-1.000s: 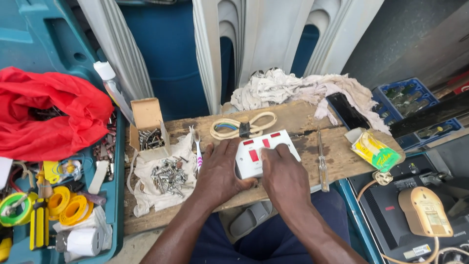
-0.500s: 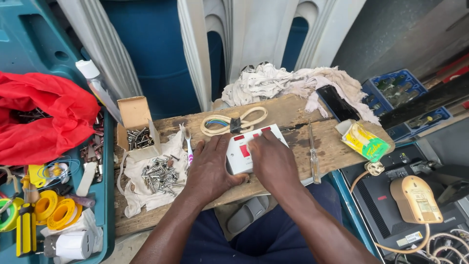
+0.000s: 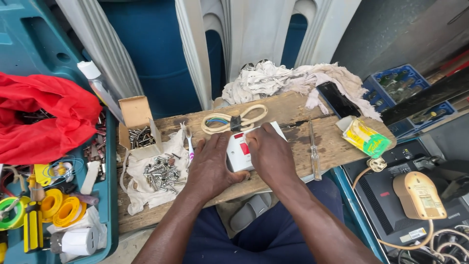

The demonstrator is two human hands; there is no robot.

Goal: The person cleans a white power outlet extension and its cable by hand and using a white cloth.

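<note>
Shifted slightly, both hands grip the socket plate (image 3: pixel 238 150), lying crosswise.

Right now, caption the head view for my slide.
Both hands, left hand and right hand, grip a white switch plate on a wooden plank.

A white switched socket plate (image 3: pixel 238 152) with red rocker switches lies flat on the worn wooden worktop (image 3: pixel 293 122), face up, near the front edge. Only part of it shows (one red switch and a white corner): the left hand (image 3: pixel 211 164) covers its left side and the right hand (image 3: pixel 267 151) its right, both pressing on it.
</note>
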